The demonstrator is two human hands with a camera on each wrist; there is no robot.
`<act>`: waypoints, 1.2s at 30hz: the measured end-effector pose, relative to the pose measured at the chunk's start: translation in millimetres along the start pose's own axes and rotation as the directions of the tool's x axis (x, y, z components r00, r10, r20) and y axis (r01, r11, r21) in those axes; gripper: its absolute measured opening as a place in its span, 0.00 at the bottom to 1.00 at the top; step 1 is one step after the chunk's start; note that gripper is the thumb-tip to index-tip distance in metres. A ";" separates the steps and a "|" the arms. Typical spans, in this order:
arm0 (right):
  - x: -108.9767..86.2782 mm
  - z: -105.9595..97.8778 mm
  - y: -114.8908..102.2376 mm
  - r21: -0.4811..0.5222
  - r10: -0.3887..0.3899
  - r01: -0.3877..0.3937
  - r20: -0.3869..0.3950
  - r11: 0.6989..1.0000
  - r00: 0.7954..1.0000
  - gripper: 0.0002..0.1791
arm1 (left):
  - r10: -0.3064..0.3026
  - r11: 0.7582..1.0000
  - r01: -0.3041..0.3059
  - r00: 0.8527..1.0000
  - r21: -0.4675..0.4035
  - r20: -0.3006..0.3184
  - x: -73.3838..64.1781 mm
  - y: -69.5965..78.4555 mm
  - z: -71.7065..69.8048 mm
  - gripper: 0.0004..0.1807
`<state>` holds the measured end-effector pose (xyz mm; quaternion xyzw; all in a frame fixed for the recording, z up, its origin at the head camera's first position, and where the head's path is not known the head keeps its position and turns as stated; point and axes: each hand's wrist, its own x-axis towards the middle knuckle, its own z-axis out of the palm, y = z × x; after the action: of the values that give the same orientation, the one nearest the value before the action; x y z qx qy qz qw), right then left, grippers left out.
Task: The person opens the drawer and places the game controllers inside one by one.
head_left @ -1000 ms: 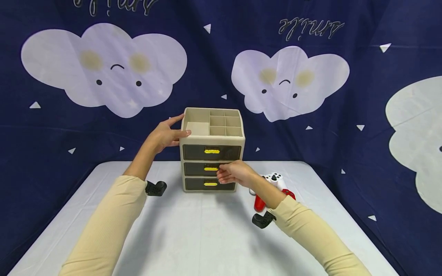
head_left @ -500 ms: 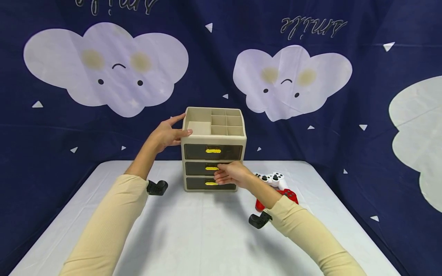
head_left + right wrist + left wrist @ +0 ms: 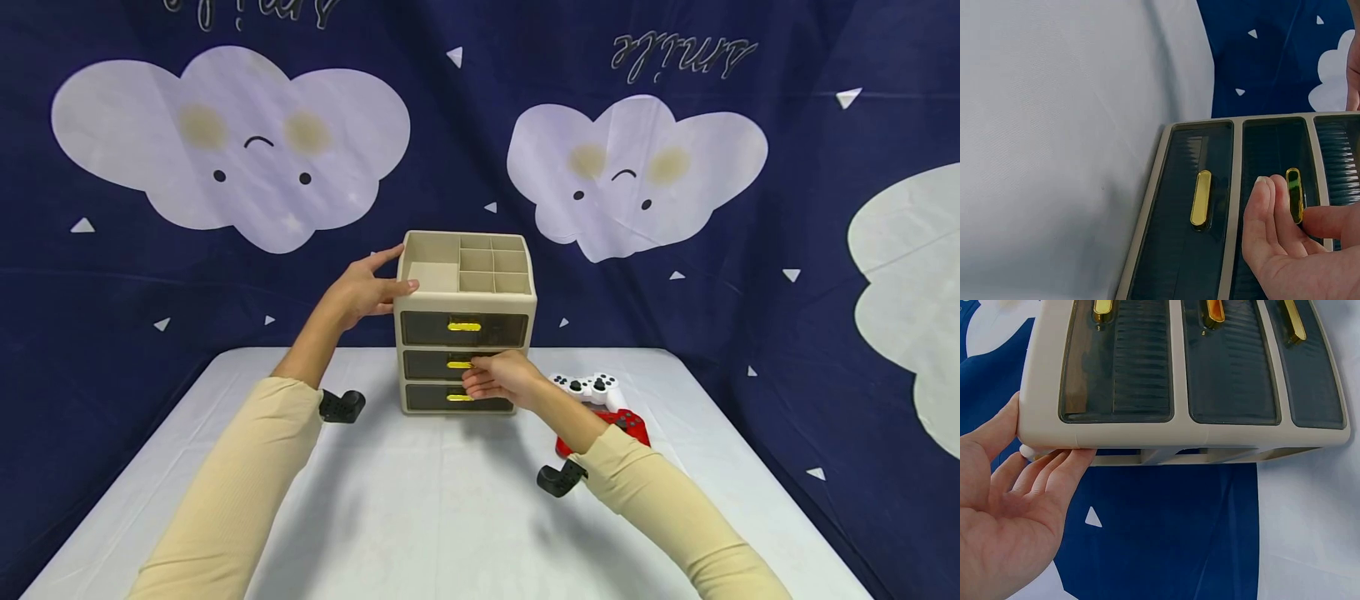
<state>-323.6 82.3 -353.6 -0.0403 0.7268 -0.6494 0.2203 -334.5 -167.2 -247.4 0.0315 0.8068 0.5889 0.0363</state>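
A beige desktop organizer (image 3: 480,303) stands at the far side of the table, with three dark see-through drawers, all pushed in. My left hand (image 3: 358,293) holds its upper left corner, thumb at the top rim and fingers along the side. In the left wrist view, those fingers (image 3: 1066,472) lie against the organizer's side wall (image 3: 1179,381). My right hand (image 3: 506,379) is at the middle drawer, pinching its gold handle (image 3: 1295,195) between thumb and forefinger, the other fingers extended. Gold handles also mark the top drawer (image 3: 464,327) and bottom drawer (image 3: 1200,198).
Behind my right forearm, a white game controller (image 3: 603,385) and a red game controller (image 3: 630,423) lie on the white tabletop (image 3: 420,508). The organizer's top has one large compartment and several small ones. A dark blue cloud-printed curtain (image 3: 450,150) hangs behind.
My right hand has shifted slightly left at the middle handle, uncovering more of the controllers. My left hand keeps its place on the organizer, and the drawers stay pushed in.
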 end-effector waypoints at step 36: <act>-29.2 -2.5 14.9 -0.093 -0.042 0.046 0.046 0.995 0.998 0.17 | 0.008 1.000 -0.008 1.000 -0.009 0.009 -1.3 0.7 0.4 0.48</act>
<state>-294.9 97.0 -360.0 -0.0811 0.7504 -0.6181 0.2198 -333.2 -166.7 -246.9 0.0373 0.8037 0.5927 0.0377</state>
